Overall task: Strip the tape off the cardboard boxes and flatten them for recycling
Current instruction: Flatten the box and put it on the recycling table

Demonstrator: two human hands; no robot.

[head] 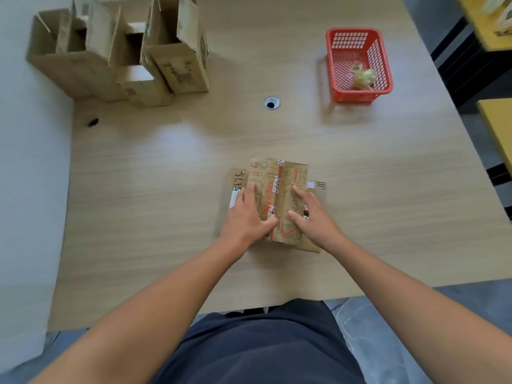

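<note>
Presently the left hand [249, 214] and right hand [314, 217] are pressing open-palmed on the printed box [279, 176] at six o'clock; light, springy cardboard, probably best gripped at flap edges.

The one camera sits on my head, looking steeply down and forward across the bench [166, 167], close above my arms.

light wood-grain desk [166, 176] with a round metal cable hole [271, 103]. left of the hole: open brown cardboard boxes [177, 65], small black object [93, 122]; right: red plastic basket [357, 91]; nearer: flattened printed cardboard box [277, 173].
</note>
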